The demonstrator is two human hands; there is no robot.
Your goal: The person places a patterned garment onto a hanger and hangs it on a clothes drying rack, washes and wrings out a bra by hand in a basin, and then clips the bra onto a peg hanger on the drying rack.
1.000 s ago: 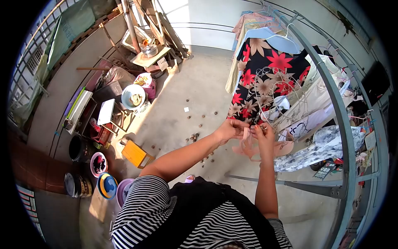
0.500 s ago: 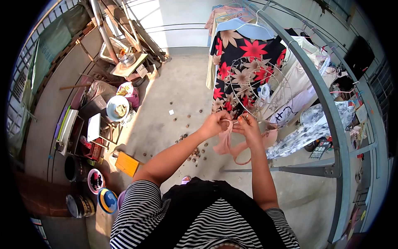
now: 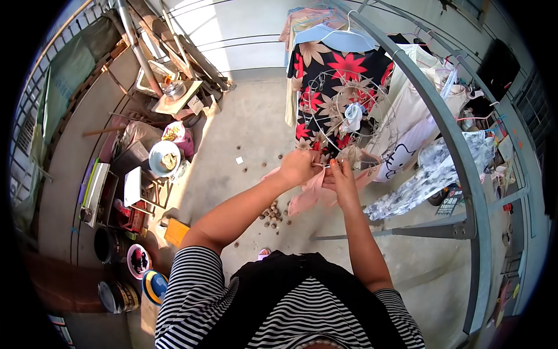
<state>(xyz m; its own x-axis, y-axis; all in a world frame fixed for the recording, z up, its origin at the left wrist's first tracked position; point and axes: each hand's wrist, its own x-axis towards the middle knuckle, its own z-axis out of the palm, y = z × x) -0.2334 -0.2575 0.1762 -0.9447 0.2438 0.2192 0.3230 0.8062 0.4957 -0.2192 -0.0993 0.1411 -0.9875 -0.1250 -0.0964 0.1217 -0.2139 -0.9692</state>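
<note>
A pink bra (image 3: 308, 198) hangs from between my two hands in front of me. My left hand (image 3: 299, 167) is closed on its upper edge, and my right hand (image 3: 342, 180) pinches it just beside, thumb and fingers together. A small light piece, too small to make out, shows between the fingertips. Right behind the hands is a round wire drying hanger (image 3: 314, 121) with a small light-blue cloth item (image 3: 353, 116) on it. Past it hangs a black dress (image 3: 325, 81) with red and beige flowers, on a light-blue hanger (image 3: 334, 38).
A grey metal rack frame (image 3: 433, 104) runs along my right, hung with white clothes (image 3: 407, 116) and grey-white patterned trousers (image 3: 436, 177). Small round brown things (image 3: 273, 216) lie scattered on the concrete floor. At left are a blue basin (image 3: 164, 158), a white stool (image 3: 132, 187) and several buckets.
The bra has swung and now spreads wider beneath my hands, with its lower strap loop no longer showing. Both hands stay together on it. The wire hanger has turned slightly.
</note>
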